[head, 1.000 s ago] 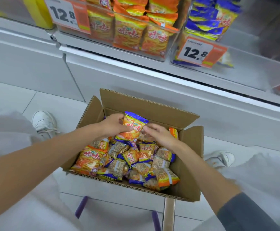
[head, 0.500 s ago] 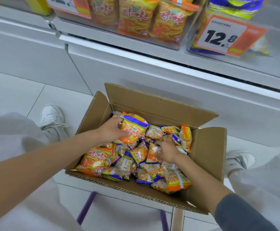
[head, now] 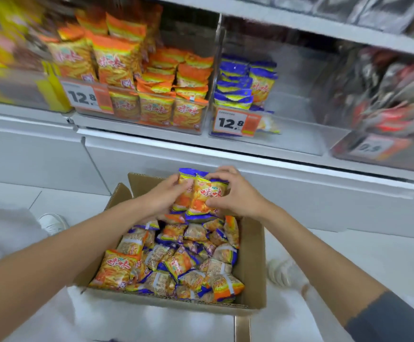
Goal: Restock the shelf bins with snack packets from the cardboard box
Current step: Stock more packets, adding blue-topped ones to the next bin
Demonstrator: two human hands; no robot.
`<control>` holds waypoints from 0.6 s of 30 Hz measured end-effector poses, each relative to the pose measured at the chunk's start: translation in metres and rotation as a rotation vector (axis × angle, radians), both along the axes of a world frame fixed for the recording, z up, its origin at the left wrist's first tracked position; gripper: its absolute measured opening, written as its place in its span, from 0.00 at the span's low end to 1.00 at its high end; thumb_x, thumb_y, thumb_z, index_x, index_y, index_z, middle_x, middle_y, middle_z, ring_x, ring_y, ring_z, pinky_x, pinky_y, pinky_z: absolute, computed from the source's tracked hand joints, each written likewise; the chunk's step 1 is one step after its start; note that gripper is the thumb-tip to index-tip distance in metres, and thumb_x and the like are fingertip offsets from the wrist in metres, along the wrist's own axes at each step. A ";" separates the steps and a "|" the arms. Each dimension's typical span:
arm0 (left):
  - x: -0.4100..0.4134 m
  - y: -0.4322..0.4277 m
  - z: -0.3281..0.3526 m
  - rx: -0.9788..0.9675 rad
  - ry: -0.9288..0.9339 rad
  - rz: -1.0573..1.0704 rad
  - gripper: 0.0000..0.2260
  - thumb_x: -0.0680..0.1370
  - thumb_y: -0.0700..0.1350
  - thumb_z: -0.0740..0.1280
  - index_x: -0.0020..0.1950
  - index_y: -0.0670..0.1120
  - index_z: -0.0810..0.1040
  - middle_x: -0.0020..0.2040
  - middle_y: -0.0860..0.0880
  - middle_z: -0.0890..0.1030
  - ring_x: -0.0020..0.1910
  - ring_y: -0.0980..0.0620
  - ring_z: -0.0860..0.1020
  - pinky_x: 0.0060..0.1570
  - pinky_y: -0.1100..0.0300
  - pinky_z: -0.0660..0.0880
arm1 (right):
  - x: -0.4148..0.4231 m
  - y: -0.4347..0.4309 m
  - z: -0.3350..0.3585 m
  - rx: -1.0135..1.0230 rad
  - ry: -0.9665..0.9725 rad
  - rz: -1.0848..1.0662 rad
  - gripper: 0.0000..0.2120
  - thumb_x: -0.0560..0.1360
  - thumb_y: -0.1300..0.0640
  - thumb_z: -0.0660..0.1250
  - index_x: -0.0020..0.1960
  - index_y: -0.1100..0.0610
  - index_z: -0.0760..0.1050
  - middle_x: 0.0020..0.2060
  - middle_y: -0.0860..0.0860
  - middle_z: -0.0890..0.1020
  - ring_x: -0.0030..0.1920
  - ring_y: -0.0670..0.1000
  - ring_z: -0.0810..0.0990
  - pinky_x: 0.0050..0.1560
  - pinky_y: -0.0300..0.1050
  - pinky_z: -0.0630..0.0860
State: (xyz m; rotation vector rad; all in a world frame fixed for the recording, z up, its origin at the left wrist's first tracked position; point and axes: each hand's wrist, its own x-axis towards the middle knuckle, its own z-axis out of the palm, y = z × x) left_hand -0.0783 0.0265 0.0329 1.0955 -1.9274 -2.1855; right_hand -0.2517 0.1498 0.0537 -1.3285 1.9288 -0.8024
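An open cardboard box [head: 254, 270] sits on the floor, full of orange and blue-trimmed snack packets [head: 173, 262]. Over its far end, both hands hold a small bunch of blue-topped packets [head: 198, 193] raised above the pile. My left hand [head: 162, 196] grips the bunch from the left; my right hand [head: 235, 193] grips it from the right and top. Above, a clear shelf bin [head: 297, 141] holds a few blue-topped packets [head: 238, 87] at its left side. The bin [head: 201, 129] to its left is packed with orange packets [head: 151, 77].
Price tags reading 12.8 [head: 233, 122] hang on the bin fronts. A bin with red and dark packets [head: 386, 107] stands at the right. White shoes [head: 53, 222] rest on the tiled floor on either side of the box. A white shelf plinth [head: 299, 193] rises behind the box.
My right hand came out of the pile with a packet and joined the left hand's packet. Both hands lifted the bunch above the box. The view tilted up toward the shelf.
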 end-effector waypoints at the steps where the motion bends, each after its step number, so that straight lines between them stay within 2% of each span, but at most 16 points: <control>1: -0.007 0.004 0.011 0.004 0.018 -0.014 0.29 0.71 0.66 0.69 0.68 0.54 0.69 0.60 0.52 0.81 0.58 0.49 0.81 0.56 0.41 0.77 | -0.003 0.001 0.011 -0.026 0.016 -0.006 0.27 0.66 0.57 0.79 0.62 0.47 0.75 0.65 0.49 0.64 0.64 0.45 0.67 0.51 0.18 0.61; 2: -0.013 0.007 0.022 -0.049 0.030 -0.026 0.30 0.72 0.66 0.69 0.69 0.54 0.68 0.59 0.52 0.81 0.57 0.51 0.81 0.58 0.44 0.77 | -0.006 0.003 0.023 -0.044 0.027 -0.012 0.28 0.66 0.57 0.80 0.62 0.46 0.74 0.68 0.48 0.62 0.65 0.44 0.66 0.52 0.19 0.62; 3: -0.021 0.010 0.029 -0.115 0.063 -0.031 0.27 0.74 0.61 0.69 0.69 0.52 0.68 0.58 0.53 0.82 0.54 0.54 0.82 0.57 0.50 0.78 | -0.010 0.005 0.034 -0.059 0.048 -0.015 0.31 0.65 0.56 0.80 0.64 0.46 0.73 0.69 0.48 0.61 0.66 0.43 0.65 0.55 0.23 0.64; 5: -0.035 0.016 0.048 -0.223 0.137 -0.017 0.20 0.77 0.49 0.69 0.67 0.47 0.70 0.56 0.50 0.82 0.48 0.57 0.83 0.48 0.61 0.80 | -0.018 0.008 0.056 -0.078 0.079 -0.006 0.41 0.64 0.55 0.81 0.72 0.46 0.65 0.71 0.47 0.62 0.68 0.44 0.66 0.60 0.33 0.70; 7: -0.049 0.020 0.070 -0.322 0.179 -0.020 0.17 0.78 0.44 0.68 0.65 0.47 0.70 0.55 0.49 0.81 0.47 0.57 0.82 0.44 0.63 0.80 | -0.028 0.011 0.079 -0.068 0.003 0.007 0.50 0.64 0.56 0.82 0.77 0.45 0.57 0.71 0.46 0.64 0.67 0.46 0.71 0.61 0.43 0.75; 8: -0.058 0.020 0.082 -0.357 0.193 -0.042 0.16 0.78 0.44 0.68 0.64 0.48 0.70 0.54 0.50 0.81 0.47 0.58 0.81 0.44 0.64 0.80 | -0.035 0.012 0.090 -0.065 -0.026 0.008 0.51 0.63 0.56 0.82 0.77 0.45 0.55 0.71 0.47 0.66 0.64 0.46 0.74 0.59 0.43 0.77; 9: -0.067 0.018 0.093 -0.381 0.212 -0.074 0.17 0.78 0.45 0.69 0.65 0.50 0.70 0.53 0.51 0.81 0.47 0.59 0.81 0.45 0.64 0.79 | -0.043 0.013 0.102 -0.063 -0.022 0.001 0.50 0.63 0.57 0.82 0.77 0.47 0.57 0.69 0.47 0.70 0.60 0.45 0.77 0.55 0.40 0.78; 11: -0.089 0.013 0.116 -0.421 0.240 -0.158 0.21 0.77 0.47 0.70 0.68 0.50 0.69 0.55 0.51 0.81 0.50 0.58 0.82 0.49 0.61 0.80 | -0.061 0.015 0.127 -0.068 0.021 -0.035 0.39 0.64 0.59 0.81 0.71 0.51 0.68 0.58 0.46 0.78 0.48 0.40 0.80 0.44 0.31 0.77; 13: -0.116 0.007 0.137 -0.472 0.260 -0.206 0.25 0.74 0.50 0.72 0.69 0.48 0.68 0.58 0.50 0.80 0.54 0.55 0.81 0.51 0.58 0.80 | -0.082 0.017 0.149 -0.114 0.009 -0.065 0.26 0.64 0.62 0.80 0.59 0.54 0.76 0.44 0.46 0.82 0.37 0.38 0.80 0.38 0.32 0.76; 15: -0.148 -0.001 0.156 -0.514 0.295 -0.182 0.27 0.72 0.55 0.71 0.67 0.50 0.68 0.60 0.50 0.78 0.56 0.53 0.80 0.53 0.57 0.79 | -0.107 0.020 0.162 -0.183 -0.034 -0.118 0.19 0.65 0.66 0.79 0.52 0.55 0.78 0.38 0.46 0.83 0.34 0.40 0.80 0.37 0.33 0.75; 16: -0.164 -0.009 0.164 -0.549 0.314 -0.149 0.23 0.73 0.57 0.69 0.65 0.51 0.69 0.61 0.49 0.78 0.57 0.53 0.79 0.54 0.56 0.78 | -0.122 0.022 0.166 -0.220 -0.041 -0.159 0.19 0.64 0.67 0.79 0.51 0.55 0.78 0.38 0.46 0.83 0.35 0.40 0.80 0.38 0.34 0.76; 18: -0.195 -0.028 0.176 -0.673 0.299 -0.087 0.12 0.80 0.53 0.64 0.61 0.51 0.73 0.58 0.47 0.80 0.56 0.50 0.79 0.57 0.54 0.76 | -0.157 0.024 0.168 -0.294 -0.014 -0.253 0.22 0.64 0.66 0.80 0.54 0.55 0.77 0.41 0.48 0.84 0.38 0.42 0.82 0.42 0.38 0.79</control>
